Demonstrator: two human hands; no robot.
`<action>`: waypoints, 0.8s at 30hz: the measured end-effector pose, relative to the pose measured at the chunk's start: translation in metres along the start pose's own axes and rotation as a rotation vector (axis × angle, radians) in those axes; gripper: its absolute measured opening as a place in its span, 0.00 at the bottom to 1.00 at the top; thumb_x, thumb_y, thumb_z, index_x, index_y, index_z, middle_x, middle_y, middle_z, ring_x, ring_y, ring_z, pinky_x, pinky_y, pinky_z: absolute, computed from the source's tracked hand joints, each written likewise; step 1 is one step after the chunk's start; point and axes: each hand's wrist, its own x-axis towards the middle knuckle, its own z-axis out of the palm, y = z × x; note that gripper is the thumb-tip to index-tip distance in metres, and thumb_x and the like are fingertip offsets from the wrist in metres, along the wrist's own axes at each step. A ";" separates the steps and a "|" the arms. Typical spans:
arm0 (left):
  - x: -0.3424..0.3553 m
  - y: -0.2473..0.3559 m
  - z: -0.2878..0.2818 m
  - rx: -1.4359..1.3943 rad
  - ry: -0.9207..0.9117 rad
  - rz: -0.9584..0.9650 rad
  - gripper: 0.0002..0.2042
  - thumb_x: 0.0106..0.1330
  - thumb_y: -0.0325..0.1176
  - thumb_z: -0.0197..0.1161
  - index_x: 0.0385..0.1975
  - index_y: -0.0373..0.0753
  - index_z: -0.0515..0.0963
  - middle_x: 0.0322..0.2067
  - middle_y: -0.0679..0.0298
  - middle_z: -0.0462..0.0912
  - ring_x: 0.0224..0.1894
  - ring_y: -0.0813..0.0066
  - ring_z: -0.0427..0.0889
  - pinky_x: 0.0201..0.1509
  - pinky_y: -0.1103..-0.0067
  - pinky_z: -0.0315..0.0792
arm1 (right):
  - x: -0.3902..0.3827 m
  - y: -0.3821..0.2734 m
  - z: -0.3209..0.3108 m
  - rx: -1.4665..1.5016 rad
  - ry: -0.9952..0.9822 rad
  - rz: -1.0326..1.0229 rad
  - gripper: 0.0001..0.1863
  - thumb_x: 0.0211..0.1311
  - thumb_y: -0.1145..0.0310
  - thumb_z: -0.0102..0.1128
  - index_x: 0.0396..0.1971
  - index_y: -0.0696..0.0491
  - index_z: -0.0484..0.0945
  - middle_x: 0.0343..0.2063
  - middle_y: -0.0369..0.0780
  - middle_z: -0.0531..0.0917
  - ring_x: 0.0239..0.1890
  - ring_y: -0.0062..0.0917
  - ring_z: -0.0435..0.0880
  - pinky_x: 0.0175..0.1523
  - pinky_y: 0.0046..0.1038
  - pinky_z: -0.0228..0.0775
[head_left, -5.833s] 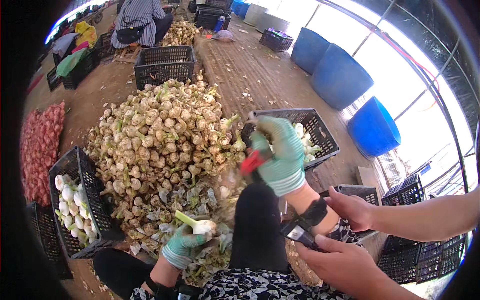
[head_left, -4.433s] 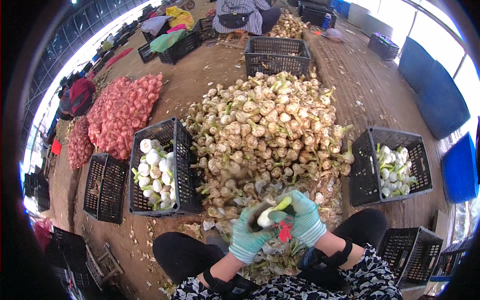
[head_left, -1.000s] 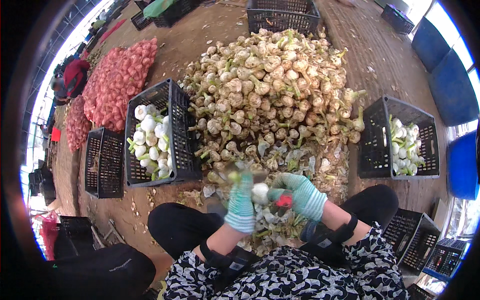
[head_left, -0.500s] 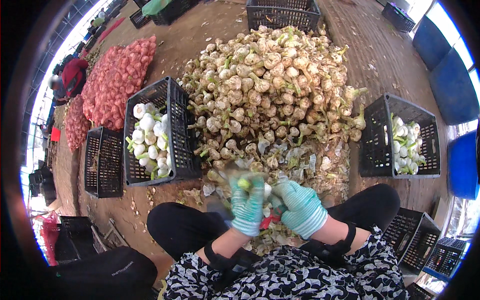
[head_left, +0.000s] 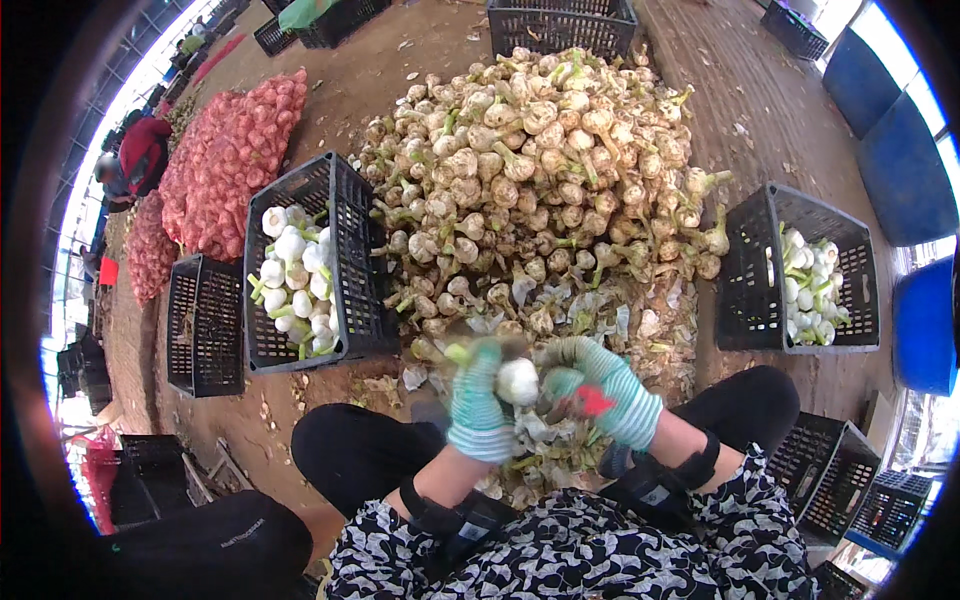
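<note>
My left hand (head_left: 478,405), in a green-and-white striped glove, is closed around the green stem of a garlic bulb (head_left: 518,382). The bulb's white, peeled side faces my other hand. In the matching glove, my right hand (head_left: 612,393) is closed on a small red-handled tool (head_left: 595,401); its working end is hidden or blurred, so its kind does not show. Just beyond both hands rises a big heap of dirty, unpeeled garlic (head_left: 540,170). Loose skins and trimmings (head_left: 545,440) lie beneath my hands, between my knees.
A black crate (head_left: 350,290) holding clean white garlic stands left of the heap, another crate (head_left: 735,270) with clean garlic at right. Beside the left one is a further black crate (head_left: 205,330). Red net sacks (head_left: 235,165) and a person (head_left: 140,155) are farther left; blue barrels (head_left: 925,325) at far right.
The bulb has turned so its white side now shows between my hands. My right hand has tilted, bringing the red handle up from below the hands to its palm side.
</note>
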 end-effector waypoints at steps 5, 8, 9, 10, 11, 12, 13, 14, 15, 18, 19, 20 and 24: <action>0.002 -0.004 -0.002 0.141 -0.029 0.125 0.10 0.57 0.38 0.52 0.29 0.37 0.72 0.26 0.63 0.75 0.30 0.74 0.74 0.36 0.78 0.70 | -0.006 0.008 0.008 -0.509 0.080 -0.310 0.10 0.47 0.71 0.60 0.30 0.59 0.72 0.22 0.38 0.76 0.23 0.21 0.73 0.30 0.20 0.67; 0.001 -0.002 -0.005 0.125 -0.078 0.074 0.09 0.56 0.37 0.53 0.28 0.37 0.72 0.28 0.64 0.73 0.31 0.76 0.72 0.35 0.81 0.70 | 0.006 0.005 -0.005 -0.753 0.015 -0.419 0.05 0.48 0.75 0.56 0.27 0.59 0.73 0.21 0.38 0.77 0.23 0.22 0.73 0.30 0.19 0.66; 0.001 -0.001 -0.005 -0.011 -0.157 0.067 0.09 0.56 0.36 0.52 0.27 0.37 0.72 0.27 0.65 0.72 0.31 0.76 0.72 0.35 0.81 0.69 | 0.013 0.003 -0.009 -0.172 0.041 -0.267 0.05 0.50 0.75 0.53 0.27 0.59 0.73 0.22 0.39 0.77 0.23 0.23 0.74 0.29 0.20 0.66; 0.000 -0.001 -0.005 0.000 -0.142 0.063 0.09 0.56 0.36 0.52 0.27 0.37 0.72 0.27 0.65 0.72 0.31 0.76 0.72 0.35 0.81 0.69 | 0.017 0.002 -0.012 -0.065 0.135 -0.122 0.07 0.53 0.73 0.49 0.29 0.60 0.72 0.24 0.40 0.77 0.26 0.24 0.74 0.30 0.21 0.67; 0.000 0.000 -0.005 -0.002 -0.137 0.109 0.08 0.54 0.34 0.53 0.26 0.36 0.72 0.26 0.63 0.73 0.30 0.73 0.73 0.35 0.79 0.70 | 0.020 0.001 -0.013 -0.071 0.212 -0.001 0.09 0.56 0.70 0.46 0.31 0.61 0.70 0.27 0.41 0.77 0.28 0.25 0.75 0.31 0.22 0.68; 0.001 0.000 -0.004 -0.005 -0.119 0.170 0.08 0.51 0.33 0.53 0.26 0.36 0.72 0.24 0.61 0.75 0.29 0.70 0.75 0.35 0.77 0.71 | 0.022 0.001 -0.012 -0.083 0.164 -0.074 0.09 0.56 0.70 0.46 0.31 0.61 0.70 0.27 0.41 0.77 0.28 0.25 0.75 0.31 0.22 0.68; 0.000 0.000 -0.003 0.064 -0.071 0.195 0.07 0.52 0.33 0.53 0.27 0.36 0.72 0.25 0.61 0.75 0.29 0.71 0.75 0.36 0.77 0.71 | 0.022 0.001 -0.011 0.223 0.006 0.003 0.11 0.57 0.68 0.45 0.33 0.61 0.70 0.28 0.42 0.77 0.29 0.25 0.75 0.32 0.23 0.68; -0.001 -0.001 -0.003 0.020 -0.089 0.149 0.07 0.52 0.33 0.53 0.27 0.36 0.72 0.25 0.61 0.75 0.29 0.71 0.75 0.36 0.77 0.71 | 0.019 0.003 -0.007 0.447 0.046 0.134 0.12 0.58 0.65 0.45 0.33 0.60 0.70 0.28 0.41 0.76 0.30 0.25 0.76 0.33 0.23 0.69; -0.002 -0.001 -0.002 0.045 -0.107 0.147 0.08 0.54 0.35 0.53 0.28 0.37 0.71 0.26 0.63 0.73 0.30 0.74 0.73 0.36 0.79 0.70 | 0.016 0.005 -0.004 0.584 0.083 0.183 0.14 0.59 0.63 0.45 0.34 0.59 0.70 0.29 0.41 0.76 0.30 0.25 0.76 0.34 0.24 0.69; -0.004 0.000 -0.001 0.108 -0.113 0.155 0.08 0.56 0.37 0.54 0.29 0.39 0.69 0.27 0.65 0.71 0.30 0.78 0.72 0.33 0.82 0.69 | 0.007 0.009 0.001 -0.284 -0.124 -0.131 0.15 0.60 0.60 0.44 0.34 0.57 0.70 0.28 0.40 0.77 0.27 0.24 0.76 0.30 0.22 0.69; -0.003 0.001 -0.001 -0.023 -0.091 0.093 0.08 0.56 0.36 0.54 0.29 0.39 0.70 0.26 0.63 0.73 0.29 0.75 0.74 0.31 0.80 0.71 | 0.007 0.010 0.001 -0.329 -0.078 -0.134 0.15 0.60 0.60 0.44 0.34 0.57 0.70 0.28 0.40 0.77 0.27 0.24 0.76 0.30 0.22 0.69; -0.003 0.003 -0.002 -0.138 -0.025 0.043 0.08 0.55 0.35 0.53 0.29 0.38 0.71 0.26 0.62 0.75 0.28 0.72 0.76 0.29 0.77 0.73 | 0.007 0.010 -0.001 -0.179 -0.116 -0.038 0.14 0.60 0.61 0.44 0.33 0.57 0.71 0.28 0.40 0.77 0.26 0.22 0.76 0.30 0.21 0.69; 0.002 0.007 -0.002 0.078 -0.159 0.354 0.06 0.53 0.32 0.52 0.26 0.38 0.68 0.25 0.63 0.72 0.28 0.73 0.73 0.33 0.79 0.69 | 0.011 0.010 -0.006 0.281 -0.005 0.237 0.10 0.59 0.66 0.45 0.31 0.58 0.72 0.28 0.39 0.77 0.25 0.19 0.75 0.30 0.17 0.68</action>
